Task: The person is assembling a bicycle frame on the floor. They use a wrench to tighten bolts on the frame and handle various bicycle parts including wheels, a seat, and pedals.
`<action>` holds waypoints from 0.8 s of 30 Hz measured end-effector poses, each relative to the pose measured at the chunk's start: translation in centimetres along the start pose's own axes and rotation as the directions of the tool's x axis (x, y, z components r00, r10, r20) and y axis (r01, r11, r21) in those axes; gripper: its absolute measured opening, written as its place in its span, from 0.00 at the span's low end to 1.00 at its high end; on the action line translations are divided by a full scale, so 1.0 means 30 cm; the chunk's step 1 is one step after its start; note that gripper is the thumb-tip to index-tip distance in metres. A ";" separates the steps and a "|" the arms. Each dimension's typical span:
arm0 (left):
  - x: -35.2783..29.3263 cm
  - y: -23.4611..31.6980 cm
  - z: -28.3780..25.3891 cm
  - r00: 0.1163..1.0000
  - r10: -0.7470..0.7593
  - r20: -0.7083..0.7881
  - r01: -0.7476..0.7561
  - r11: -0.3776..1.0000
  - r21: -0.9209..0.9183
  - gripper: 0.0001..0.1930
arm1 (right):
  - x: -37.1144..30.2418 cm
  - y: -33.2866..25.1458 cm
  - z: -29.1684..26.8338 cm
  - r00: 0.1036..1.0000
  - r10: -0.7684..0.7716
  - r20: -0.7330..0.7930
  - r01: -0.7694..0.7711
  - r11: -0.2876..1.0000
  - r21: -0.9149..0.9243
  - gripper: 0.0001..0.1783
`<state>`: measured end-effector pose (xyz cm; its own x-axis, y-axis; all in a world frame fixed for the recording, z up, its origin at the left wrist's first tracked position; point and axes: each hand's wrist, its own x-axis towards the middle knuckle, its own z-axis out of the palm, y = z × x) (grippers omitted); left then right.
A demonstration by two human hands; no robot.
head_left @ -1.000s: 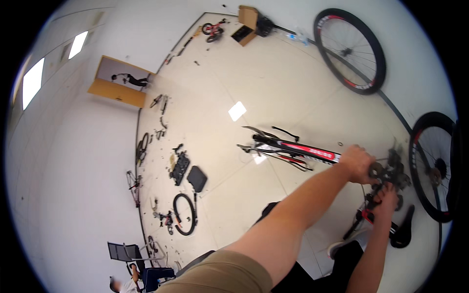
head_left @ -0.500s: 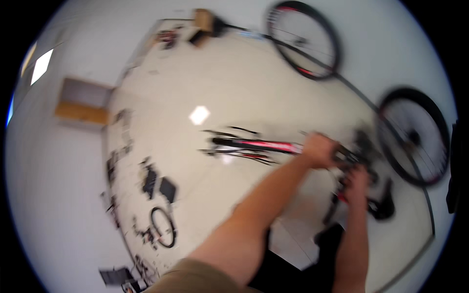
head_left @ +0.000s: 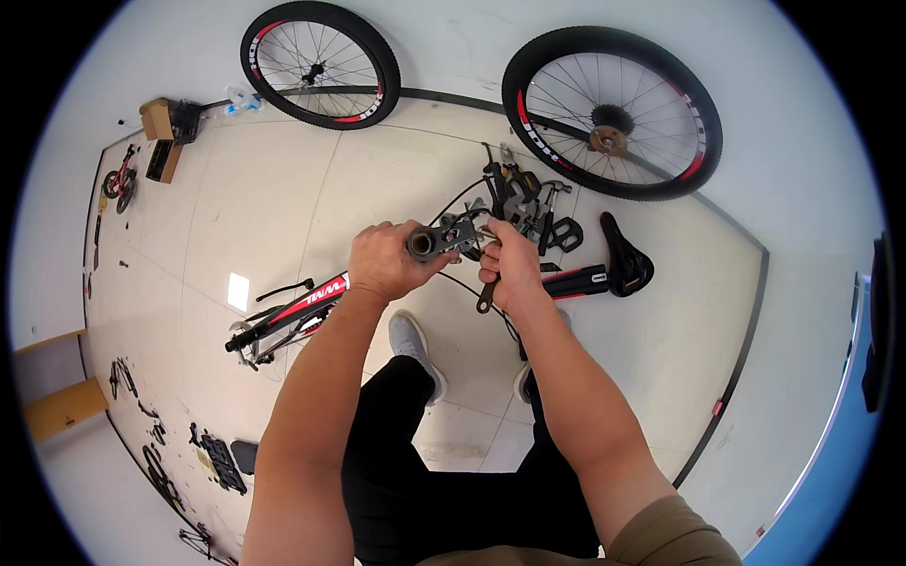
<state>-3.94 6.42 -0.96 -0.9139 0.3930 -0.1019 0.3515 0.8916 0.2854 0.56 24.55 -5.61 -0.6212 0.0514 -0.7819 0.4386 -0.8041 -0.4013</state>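
My left hand is closed around a grey metal bicycle part that looks like a handlebar stem; its round hollow end faces up. My right hand grips a dark tool that looks like a wrench, its holed end sticking out below the fingers. The tool's upper end is at the stem's right end; the exact contact is hidden by my fingers. Black cables curve away from the stem. Below and left, partly behind my left forearm, lies a red, white and black bicycle frame.
Beyond my hands lies a pile of tools and bicycle parts, with a pedal. A saddle on its seatpost is at right. Two wheels lean on the wall. An open cardboard box sits far left.
The view has swung, so the wheels, frame and hands appear farther left, and the blur has cleared. Both hands remain close together over the bicycle parts.
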 end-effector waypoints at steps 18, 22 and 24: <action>0.001 -0.009 0.022 0.992 0.066 -0.105 -0.067 0.998 -0.004 0.25 | -0.011 -0.019 0.015 1.000 0.003 -0.021 -0.008 0.960 -0.279 0.11; 0.000 -0.009 0.019 0.994 0.062 -0.089 -0.062 0.998 0.011 0.25 | -0.011 -0.017 0.014 0.995 -0.096 0.028 0.100 0.977 -0.187 0.08; -0.002 -0.016 0.023 0.992 0.070 -0.107 -0.068 0.998 0.018 0.25 | -0.008 -0.028 0.005 0.998 -0.056 0.027 0.059 0.990 -0.131 0.07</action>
<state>-3.92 6.12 -1.75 -0.9037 0.4277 0.0206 0.4165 0.8667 0.2744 0.26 25.13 -5.01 -0.6622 0.0807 -0.7449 0.4824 -0.7148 -0.5063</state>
